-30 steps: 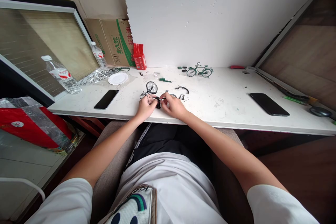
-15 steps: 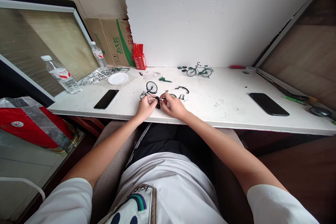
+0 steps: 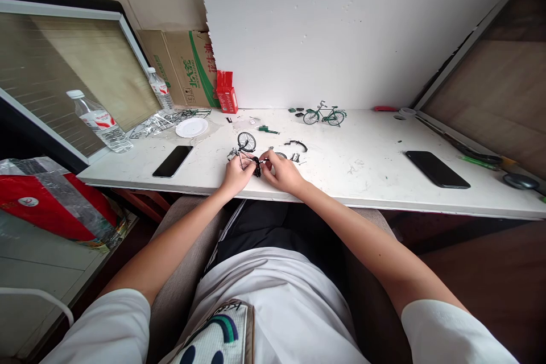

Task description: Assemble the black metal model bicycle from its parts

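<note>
Near the table's front edge, my left hand [image 3: 237,175] is closed around a black model bicycle frame [image 3: 257,167]. A spoked wheel [image 3: 246,141] stands up just beyond that hand, seemingly joined to the frame. My right hand [image 3: 283,173] pinches at the frame's right side with thumb and fingers together; the small piece between them is mostly hidden. Behind my right hand lies another wheel [image 3: 280,155], partly covered. To its right are a small dark part [image 3: 295,157] and a curved black strip like a mudguard [image 3: 297,144].
A finished-looking green model bicycle [image 3: 325,114] stands at the back, and a green part [image 3: 268,129] lies before it. Phones lie left [image 3: 173,161] and right [image 3: 437,169]. Further left are a white plate [image 3: 191,127], part sprues [image 3: 160,121], a water bottle [image 3: 102,122] and a red box [image 3: 226,92].
</note>
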The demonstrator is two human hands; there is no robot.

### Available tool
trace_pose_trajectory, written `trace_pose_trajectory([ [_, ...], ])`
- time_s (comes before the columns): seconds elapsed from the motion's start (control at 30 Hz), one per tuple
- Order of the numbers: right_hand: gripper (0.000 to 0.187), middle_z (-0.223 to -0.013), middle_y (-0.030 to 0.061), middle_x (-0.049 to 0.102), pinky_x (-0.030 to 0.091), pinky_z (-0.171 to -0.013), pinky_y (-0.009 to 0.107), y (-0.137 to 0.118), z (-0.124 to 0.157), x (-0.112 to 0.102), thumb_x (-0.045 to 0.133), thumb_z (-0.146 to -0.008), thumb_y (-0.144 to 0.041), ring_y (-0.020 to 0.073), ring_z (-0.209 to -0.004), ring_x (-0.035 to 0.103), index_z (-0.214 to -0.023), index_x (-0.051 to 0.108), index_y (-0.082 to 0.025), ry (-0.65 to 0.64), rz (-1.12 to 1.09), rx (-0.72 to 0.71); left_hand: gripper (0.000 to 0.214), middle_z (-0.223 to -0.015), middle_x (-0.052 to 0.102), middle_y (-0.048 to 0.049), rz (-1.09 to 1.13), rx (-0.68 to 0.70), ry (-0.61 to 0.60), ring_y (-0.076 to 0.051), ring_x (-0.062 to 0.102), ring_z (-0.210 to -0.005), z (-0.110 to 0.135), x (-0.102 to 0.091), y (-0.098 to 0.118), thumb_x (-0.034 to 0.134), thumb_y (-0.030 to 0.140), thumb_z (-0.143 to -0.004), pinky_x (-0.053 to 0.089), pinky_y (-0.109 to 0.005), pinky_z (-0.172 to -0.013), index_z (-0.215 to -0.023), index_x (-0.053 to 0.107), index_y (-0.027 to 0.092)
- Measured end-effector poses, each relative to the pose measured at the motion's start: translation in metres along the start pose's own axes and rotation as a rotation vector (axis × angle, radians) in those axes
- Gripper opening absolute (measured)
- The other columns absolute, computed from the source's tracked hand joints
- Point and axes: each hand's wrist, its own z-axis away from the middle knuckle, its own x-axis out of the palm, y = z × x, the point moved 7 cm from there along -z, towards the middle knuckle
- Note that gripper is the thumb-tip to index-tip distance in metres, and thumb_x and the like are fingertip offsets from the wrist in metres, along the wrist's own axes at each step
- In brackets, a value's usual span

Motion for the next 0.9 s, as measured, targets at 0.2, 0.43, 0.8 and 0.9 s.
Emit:
trace_pose_trajectory([
  [0.2, 0.022, -0.090, 0.0050, 0.074, 0.046, -0.070, 0.030, 0.0000, -0.0002, 0.0000, 0.051, -0.104, -0.030, 0.0225, -0.079, 0.069, -0.124, 0.055, -0.023, 0.003, 0.012, 0.001, 0.029, -0.084, 0.074, -0.0056, 0.017, -0.002, -0.003, -0.021, 0.073, -0.080, -0.0002, 0.0006, 0.0002, 0.073, 0.030, -0.080, 0.058, -0.032, -0.076, -0.104, 0.066, 0.017],
  [0.43, 0.021, -0.096, 0.0061, 0.074, 0.048, -0.071, 0.030, -0.0008, -0.0002, -0.0012, 0.051, -0.105, -0.032, 0.0217, -0.080, 0.069, -0.124, 0.056, -0.023, 0.015, 0.025, 0.003, 0.028, -0.087, 0.075, -0.0061, 0.019, 0.006, -0.001, -0.021, 0.073, -0.082, 0.0001, 0.0004, -0.0005, 0.073, 0.030, -0.080, 0.058, -0.032, -0.077, -0.105, 0.067, 0.017],
  [0.8, 0.023, -0.088, 0.0057, 0.074, 0.039, -0.063, 0.030, -0.0012, -0.0013, -0.0090, 0.044, -0.110, -0.039, 0.0232, -0.078, 0.068, -0.119, 0.059, -0.023, 0.086, 0.093, 0.100, 0.027, -0.086, 0.075, -0.0067, 0.000, 0.009, 0.005, -0.021, 0.074, -0.082, -0.0002, 0.0000, -0.0015, 0.073, 0.030, -0.082, 0.059, -0.033, -0.077, -0.105, 0.068, 0.017],
  [0.9, 0.022, -0.088, 0.0058, 0.074, 0.038, -0.062, 0.030, 0.0006, -0.0012, -0.0096, 0.043, -0.110, -0.037, 0.0237, -0.077, 0.068, -0.117, 0.058, -0.023, 0.090, 0.119, 0.121, 0.028, -0.088, 0.075, -0.0068, 0.011, 0.004, 0.009, -0.021, 0.073, -0.082, -0.0002, -0.0002, -0.0024, 0.074, 0.030, -0.081, 0.059, -0.033, -0.078, -0.105, 0.068, 0.017],
])
